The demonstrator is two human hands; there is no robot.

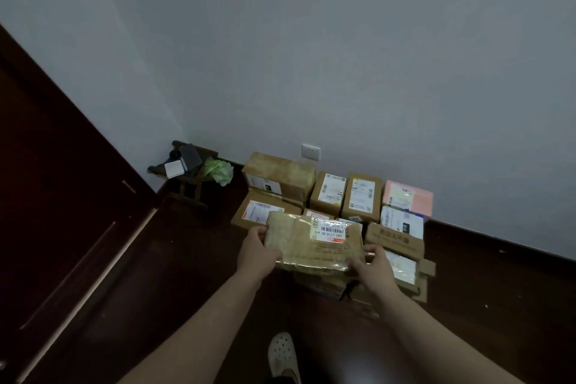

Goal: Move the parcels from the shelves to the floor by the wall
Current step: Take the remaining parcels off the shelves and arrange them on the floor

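I hold a flat brown cardboard parcel (311, 243) wrapped in clear tape, with a white barcode label on top. My left hand (257, 251) grips its left end and my right hand (371, 268) grips its near right corner. The parcel hangs over a cluster of several parcels (361, 196) on the dark floor against the white wall. Among them are a large brown box (279, 176), a pink box (408, 198) and an open-flapped carton (396, 240). Another brown box (327, 285) lies right beneath the held parcel. No shelves are in view.
A small dark wooden stool (187, 171) with a phone-like item and a green bag (219, 170) stands in the corner to the left. A dark wooden door (56, 184) fills the left side. A wall socket (310, 152) sits above the boxes. My white clog (283, 355) is on the floor below.
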